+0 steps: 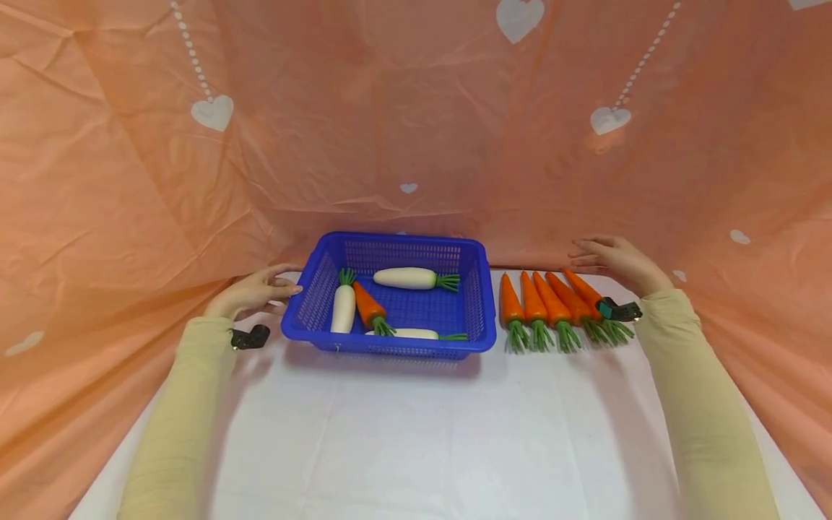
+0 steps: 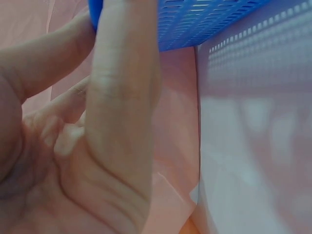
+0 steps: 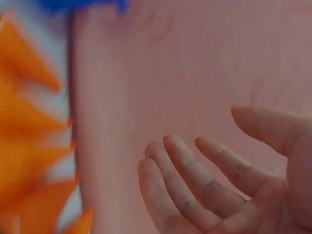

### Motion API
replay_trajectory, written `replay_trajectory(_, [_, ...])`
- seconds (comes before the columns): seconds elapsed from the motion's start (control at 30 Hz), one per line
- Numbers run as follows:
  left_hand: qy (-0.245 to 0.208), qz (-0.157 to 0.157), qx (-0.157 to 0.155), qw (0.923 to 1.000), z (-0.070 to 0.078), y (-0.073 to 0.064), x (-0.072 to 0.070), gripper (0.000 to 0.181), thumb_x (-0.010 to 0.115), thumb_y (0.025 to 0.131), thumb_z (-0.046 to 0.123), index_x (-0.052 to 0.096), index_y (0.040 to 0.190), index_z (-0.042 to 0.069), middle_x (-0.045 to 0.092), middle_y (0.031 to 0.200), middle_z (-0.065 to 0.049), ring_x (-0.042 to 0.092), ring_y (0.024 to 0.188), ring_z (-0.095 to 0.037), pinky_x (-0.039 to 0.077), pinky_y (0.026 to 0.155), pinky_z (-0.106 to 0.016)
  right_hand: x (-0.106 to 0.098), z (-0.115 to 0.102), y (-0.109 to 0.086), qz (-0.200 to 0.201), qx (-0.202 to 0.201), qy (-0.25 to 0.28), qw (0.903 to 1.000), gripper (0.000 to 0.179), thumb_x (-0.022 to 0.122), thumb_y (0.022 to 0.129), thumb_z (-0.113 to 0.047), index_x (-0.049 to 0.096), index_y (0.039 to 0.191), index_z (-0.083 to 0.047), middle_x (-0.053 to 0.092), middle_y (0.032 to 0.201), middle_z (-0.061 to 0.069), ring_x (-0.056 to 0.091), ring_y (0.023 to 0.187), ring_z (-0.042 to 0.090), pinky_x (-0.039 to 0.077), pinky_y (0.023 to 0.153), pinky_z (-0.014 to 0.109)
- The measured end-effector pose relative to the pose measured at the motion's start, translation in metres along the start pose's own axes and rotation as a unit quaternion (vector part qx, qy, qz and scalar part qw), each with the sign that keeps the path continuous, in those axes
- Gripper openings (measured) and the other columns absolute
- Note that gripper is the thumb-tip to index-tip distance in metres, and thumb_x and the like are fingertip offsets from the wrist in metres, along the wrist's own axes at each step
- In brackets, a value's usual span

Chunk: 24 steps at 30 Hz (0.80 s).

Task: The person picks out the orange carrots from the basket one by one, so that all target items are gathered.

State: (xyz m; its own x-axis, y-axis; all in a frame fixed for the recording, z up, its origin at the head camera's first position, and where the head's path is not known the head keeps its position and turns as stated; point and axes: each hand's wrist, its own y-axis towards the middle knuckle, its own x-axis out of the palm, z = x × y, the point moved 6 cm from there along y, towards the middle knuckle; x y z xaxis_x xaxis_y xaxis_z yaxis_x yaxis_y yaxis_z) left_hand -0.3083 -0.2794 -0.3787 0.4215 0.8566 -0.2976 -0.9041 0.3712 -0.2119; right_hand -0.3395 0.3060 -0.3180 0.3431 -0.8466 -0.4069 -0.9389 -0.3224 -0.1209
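Observation:
A blue plastic basket (image 1: 486,289) holds three white radishes, one upright at the left (image 1: 344,309), one at the back (image 1: 404,278) and one along the front wall (image 1: 416,334). Among them lies an orange carrot (image 1: 368,303) with green stems. My left hand (image 1: 256,290) is at the basket's left rim; in the left wrist view its fairly straight fingers overlap the blue edge (image 2: 95,12). To the right of the basket, several carrots (image 1: 534,300) lie side by side, stems toward me. Above their far tips, my right hand (image 1: 614,258) has spread, relaxed fingers and holds nothing.
A white tabletop (image 1: 416,433) extends in front of the basket. Orange cloth with white hearts (image 1: 403,108) hangs close behind the basket and along both sides. Each wrist wears a dark strapped device, left (image 1: 250,337) and right (image 1: 620,310).

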Motion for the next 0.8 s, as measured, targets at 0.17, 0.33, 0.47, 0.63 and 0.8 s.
replay_trajectory(0.17, [0.003,0.008,0.001,1.0000,0.002,0.001,-0.001,0.061,0.054,0.099,0.012,0.020,0.149,0.002,0.058,0.111,-0.016,0.064,0.090,-0.021,0.053,0.082,-0.043,0.038,-0.031,0.025,0.005,-0.010,0.045,0.9989,0.064,0.044,0.101,-0.039,0.026,0.148,0.000,0.046,0.135,0.020,0.060,0.103,0.011,0.039,0.102,0.043])
replay_trajectory(0.33, [0.003,0.005,-0.007,1.0000,0.000,-0.001,0.000,0.063,0.054,0.098,0.012,0.019,0.149,0.002,0.058,0.110,-0.015,0.064,0.089,-0.021,0.054,0.080,-0.041,0.085,-0.057,0.051,-0.040,-0.049,0.049,0.9968,0.054,0.044,0.103,-0.026,0.032,0.144,0.005,0.047,0.131,0.030,0.058,0.109,0.031,0.041,0.100,0.047])
replay_trajectory(0.47, [0.011,0.007,-0.012,0.9998,-0.002,-0.003,0.000,0.064,0.055,0.098,0.014,0.018,0.150,0.003,0.060,0.107,-0.015,0.064,0.087,-0.022,0.056,0.075,-0.037,0.122,-0.071,0.066,-0.077,-0.059,0.055,0.9938,0.050,0.044,0.103,-0.020,0.033,0.143,0.007,0.044,0.130,0.036,0.051,0.116,0.041,0.041,0.099,0.047])
replay_trajectory(0.63, [0.005,0.008,-0.005,0.9999,-0.001,-0.002,0.000,0.062,0.054,0.099,0.013,0.019,0.149,0.003,0.058,0.111,-0.017,0.065,0.088,-0.021,0.055,0.078,-0.039,0.162,-0.079,0.084,-0.115,-0.050,0.056,0.9906,0.046,0.046,0.102,-0.016,0.037,0.140,0.009,0.047,0.126,0.034,0.055,0.112,0.038,0.042,0.098,0.047])
replay_trajectory(0.8, [0.008,0.009,0.005,0.9999,0.000,0.001,-0.001,0.063,0.055,0.098,0.011,0.019,0.149,0.000,0.058,0.111,-0.016,0.064,0.087,-0.018,0.054,0.080,-0.041,0.200,-0.081,0.097,-0.162,-0.028,0.036,0.9857,0.045,0.045,0.103,-0.017,0.038,0.140,0.008,0.050,0.127,0.030,0.053,0.115,0.040,0.040,0.100,0.049])
